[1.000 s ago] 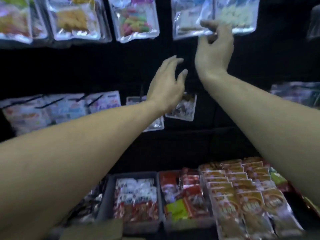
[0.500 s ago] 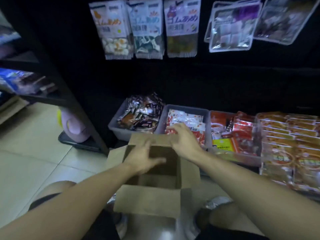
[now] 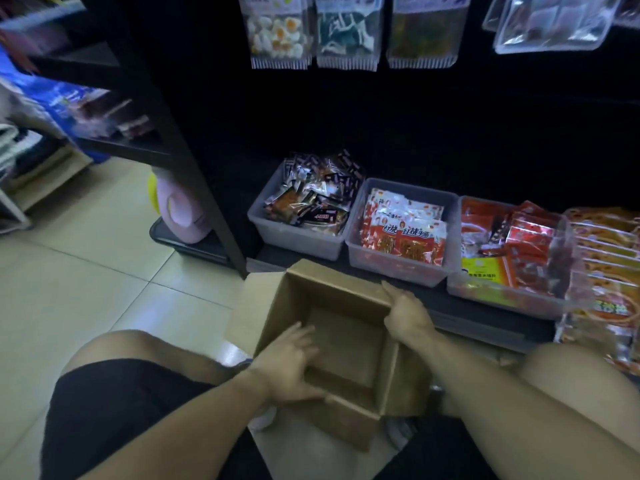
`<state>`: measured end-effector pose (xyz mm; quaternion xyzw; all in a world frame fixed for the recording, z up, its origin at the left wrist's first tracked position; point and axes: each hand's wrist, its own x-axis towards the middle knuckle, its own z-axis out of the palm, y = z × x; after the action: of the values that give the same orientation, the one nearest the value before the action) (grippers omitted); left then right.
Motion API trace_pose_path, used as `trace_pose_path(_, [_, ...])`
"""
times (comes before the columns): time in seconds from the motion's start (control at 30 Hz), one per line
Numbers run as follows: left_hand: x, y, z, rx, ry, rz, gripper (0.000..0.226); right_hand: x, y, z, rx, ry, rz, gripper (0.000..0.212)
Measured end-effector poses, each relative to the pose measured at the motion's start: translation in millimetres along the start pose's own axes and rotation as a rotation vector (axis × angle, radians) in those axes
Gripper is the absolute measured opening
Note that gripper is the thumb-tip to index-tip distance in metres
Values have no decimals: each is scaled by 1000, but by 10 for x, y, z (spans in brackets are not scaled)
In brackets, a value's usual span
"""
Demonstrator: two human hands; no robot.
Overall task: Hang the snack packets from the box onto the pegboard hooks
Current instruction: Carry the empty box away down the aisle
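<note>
**Both hands at the open cardboard box, below the hanging packets**

Head view: an open cardboard box (image 3: 346,344) sits on the floor between the person's knees, just near of a low black shelf. What shows of its inside is bare brown card; no packet can be made out in it. The left hand (image 3: 289,370) lies over the near-left rim, fingers curled down over the box edge and gripping it. The right hand (image 3: 407,311) is at the far-right rim, thumb and fingers closed on the cardboard wall, forefinger stretched along the top edge.

On the shelf beyond the box stand three clear bins (image 3: 398,263) side by side: dark wrappers in the left one, red-and-white packs in the middle, red and yellow packs in the right. Further right lies a row of orange packs (image 3: 606,258).

Far above, snack packets (image 3: 277,32) hang in a row against the black pegboard (image 3: 415,116), with clear pouches (image 3: 550,22) to their right. At left a pink bottle (image 3: 183,209) stands on the tiled floor (image 3: 79,271).
</note>
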<state>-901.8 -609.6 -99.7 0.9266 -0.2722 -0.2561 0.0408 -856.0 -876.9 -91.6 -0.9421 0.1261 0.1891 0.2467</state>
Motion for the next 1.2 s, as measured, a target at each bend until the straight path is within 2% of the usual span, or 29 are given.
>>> trace_pose_path(0.07, [-63,-51,-143,-118,282,-185,79,-23,44,-19,-58,27,103,68])
trace_pose_path(0.1, [-90,-106,-213,-159,369,-321,80,-39,49,-8,-49,48,139,60])
trace_pose_path(0.13, [-89,-176,-251,-214,374,-431,86,-46,36,11,-12,70,151,52])
trace_pose_path(0.17, [-86,-251,-300,-290,295,-517,93,-46,14,42,48,76,149,46])
trace_pose_path(0.23, [-8,-356,-316,-476,147,-587,101,-53,-40,124,186,102,117,38])
trace_pose_path(0.27, [52,-391,-308,-550,121,-611,97,-46,-57,159,238,112,104,38])
trace_pose_path(0.3, [150,-434,-278,-600,111,-644,86,-4,-77,191,281,129,93,43])
trace_pose_path(0.4, [344,-479,-206,-664,240,-722,31,122,-82,242,376,258,34,52])
trace_pose_path(0.47, [532,-519,-203,-669,312,-749,21,311,-128,307,417,332,28,52])
trace_pose_path(0.53, [688,-578,-248,-708,316,-766,16,442,-225,339,410,358,22,51])
trace_pose_path(0.6, [756,-624,-339,-764,274,-779,16,523,-292,331,404,340,29,50])
trace_pose_path(0.67, [728,-665,-459,-820,213,-776,23,524,-334,254,407,306,97,57])
trace_pose_path(0.73, [616,-712,-571,-872,150,-799,30,456,-382,92,433,196,281,79])
trace_pose_path(0.77, [505,-724,-649,-891,123,-833,31,374,-443,14,434,112,392,83])
trace_pose_path(0.8, [354,-735,-747,-906,99,-873,31,262,-555,-80,401,17,466,75])
trace_pose_path(0.83, [169,-740,-868,-924,80,-902,30,123,-704,-175,359,-71,493,57])
trace_pose_path(0.9, [-294,-778,-1147,-968,72,-952,30,-180,-1110,-384,248,-146,434,29])
trace_pose_path(0.97, [-853,-884,-1464,-1016,82,-1002,31,-470,-1671,-654,127,-176,337,24])
trace_pose_path(1.07, [-1735,-1108,-1951,-1063,120,-1075,32,-815,-2606,-1074,-35,-231,201,27])
trace_pose_path(1.2, [-2804,-1409,-2490,-1139,225,-1228,20,-1139,-3871,-1385,-189,-280,-23,27])
